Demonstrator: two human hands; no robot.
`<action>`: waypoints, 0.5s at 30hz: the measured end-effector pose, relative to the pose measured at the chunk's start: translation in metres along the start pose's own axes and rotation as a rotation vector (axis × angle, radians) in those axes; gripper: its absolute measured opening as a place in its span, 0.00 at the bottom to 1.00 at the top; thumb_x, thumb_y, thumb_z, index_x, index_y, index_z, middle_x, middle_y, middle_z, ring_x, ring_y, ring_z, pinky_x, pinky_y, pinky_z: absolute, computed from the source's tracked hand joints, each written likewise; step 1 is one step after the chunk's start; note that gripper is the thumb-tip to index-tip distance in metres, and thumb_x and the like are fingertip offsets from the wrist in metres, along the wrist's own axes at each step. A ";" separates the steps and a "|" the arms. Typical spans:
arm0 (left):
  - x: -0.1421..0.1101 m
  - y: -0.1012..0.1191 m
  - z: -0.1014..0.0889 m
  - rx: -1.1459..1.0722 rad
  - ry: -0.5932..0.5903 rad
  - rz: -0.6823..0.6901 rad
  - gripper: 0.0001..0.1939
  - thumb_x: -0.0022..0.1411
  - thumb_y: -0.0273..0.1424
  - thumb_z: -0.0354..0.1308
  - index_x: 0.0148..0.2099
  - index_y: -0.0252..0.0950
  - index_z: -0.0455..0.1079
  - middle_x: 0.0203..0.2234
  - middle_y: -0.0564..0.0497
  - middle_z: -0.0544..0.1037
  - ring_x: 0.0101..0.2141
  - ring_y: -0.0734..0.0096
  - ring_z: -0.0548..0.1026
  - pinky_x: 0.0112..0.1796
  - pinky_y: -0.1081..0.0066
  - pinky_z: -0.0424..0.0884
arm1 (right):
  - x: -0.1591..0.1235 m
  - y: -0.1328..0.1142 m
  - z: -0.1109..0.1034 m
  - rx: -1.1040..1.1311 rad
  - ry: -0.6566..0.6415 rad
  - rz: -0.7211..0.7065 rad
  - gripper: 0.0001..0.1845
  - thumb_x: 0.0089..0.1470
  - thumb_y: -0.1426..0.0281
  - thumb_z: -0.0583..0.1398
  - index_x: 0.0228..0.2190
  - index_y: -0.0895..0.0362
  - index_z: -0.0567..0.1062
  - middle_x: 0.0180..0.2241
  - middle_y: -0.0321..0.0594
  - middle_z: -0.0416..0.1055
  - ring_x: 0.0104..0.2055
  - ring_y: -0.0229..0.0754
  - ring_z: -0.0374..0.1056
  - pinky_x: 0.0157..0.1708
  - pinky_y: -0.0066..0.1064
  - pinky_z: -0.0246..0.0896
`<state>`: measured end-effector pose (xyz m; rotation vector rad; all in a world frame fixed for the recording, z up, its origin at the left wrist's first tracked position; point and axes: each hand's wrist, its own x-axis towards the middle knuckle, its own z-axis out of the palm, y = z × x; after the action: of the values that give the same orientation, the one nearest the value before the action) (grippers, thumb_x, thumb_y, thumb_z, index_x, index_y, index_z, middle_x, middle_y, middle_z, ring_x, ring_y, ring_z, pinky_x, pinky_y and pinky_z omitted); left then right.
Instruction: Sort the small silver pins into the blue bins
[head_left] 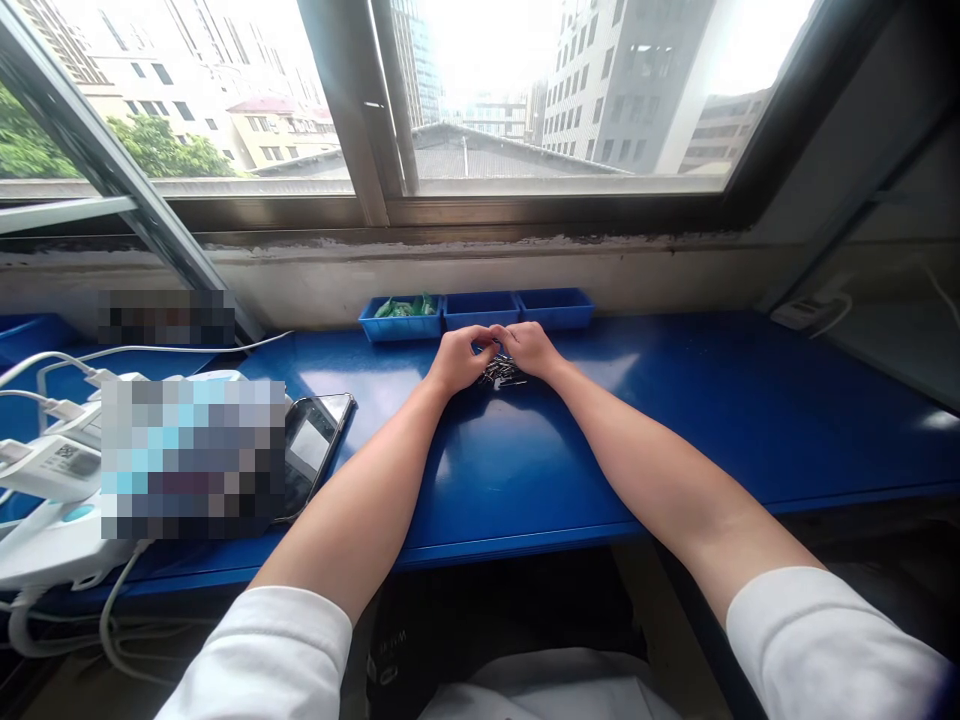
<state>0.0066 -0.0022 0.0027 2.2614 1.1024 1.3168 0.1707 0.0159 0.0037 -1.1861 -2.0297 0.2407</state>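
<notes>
My left hand (460,360) and my right hand (529,350) meet above a small pile of thin silver and dark pieces (504,374), which look like metal screws or pins. The fingertips of both hands are pressed together and touch each other. Whatever is pinched between them is too small to make out. Part of the pile lies hidden behind my left hand. Just beyond my hands stand three joined blue bins: the left bin (403,330) has green plastic-looking material in it, beside a middle bin (480,298) and a right bin (562,318).
A phone (315,440) lies left of my left forearm on the blue table (510,500). Beside it is a white power strip (52,545) with chargers and cables. A metal shelf frame (172,230) slants at the left, and a window (480,180) rises behind the table.
</notes>
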 end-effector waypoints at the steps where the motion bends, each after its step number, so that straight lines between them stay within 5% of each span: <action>1: 0.000 0.000 0.001 -0.007 0.004 -0.004 0.10 0.56 0.33 0.57 0.38 0.35 0.75 0.31 0.49 0.80 0.33 0.67 0.77 0.35 0.71 0.71 | 0.000 -0.001 -0.001 0.014 0.000 0.002 0.37 0.57 0.45 0.43 0.13 0.58 0.67 0.16 0.39 0.66 0.21 0.35 0.60 0.27 0.29 0.49; 7: 0.001 0.001 0.002 0.033 0.002 0.020 0.10 0.58 0.33 0.54 0.34 0.35 0.75 0.28 0.51 0.79 0.30 0.69 0.75 0.34 0.72 0.69 | 0.000 -0.007 -0.001 0.091 0.034 0.042 0.36 0.58 0.47 0.43 0.12 0.58 0.64 0.14 0.37 0.63 0.21 0.35 0.60 0.27 0.29 0.50; 12: 0.002 -0.002 -0.002 0.141 0.065 -0.038 0.10 0.59 0.31 0.51 0.33 0.37 0.74 0.29 0.51 0.78 0.31 0.69 0.73 0.37 0.70 0.68 | -0.001 -0.007 -0.003 0.272 0.104 0.088 0.15 0.52 0.58 0.56 0.25 0.57 0.71 0.24 0.36 0.70 0.27 0.36 0.63 0.29 0.28 0.57; 15: 0.003 -0.004 -0.004 0.183 0.049 -0.129 0.11 0.59 0.30 0.48 0.34 0.38 0.73 0.30 0.52 0.77 0.33 0.69 0.73 0.37 0.70 0.68 | -0.001 -0.005 -0.005 0.390 0.075 0.109 0.11 0.45 0.63 0.61 0.29 0.58 0.72 0.26 0.37 0.71 0.28 0.37 0.65 0.32 0.29 0.61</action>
<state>0.0020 0.0017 0.0042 2.2502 1.4134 1.2728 0.1709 0.0111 0.0092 -1.0400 -1.7527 0.6067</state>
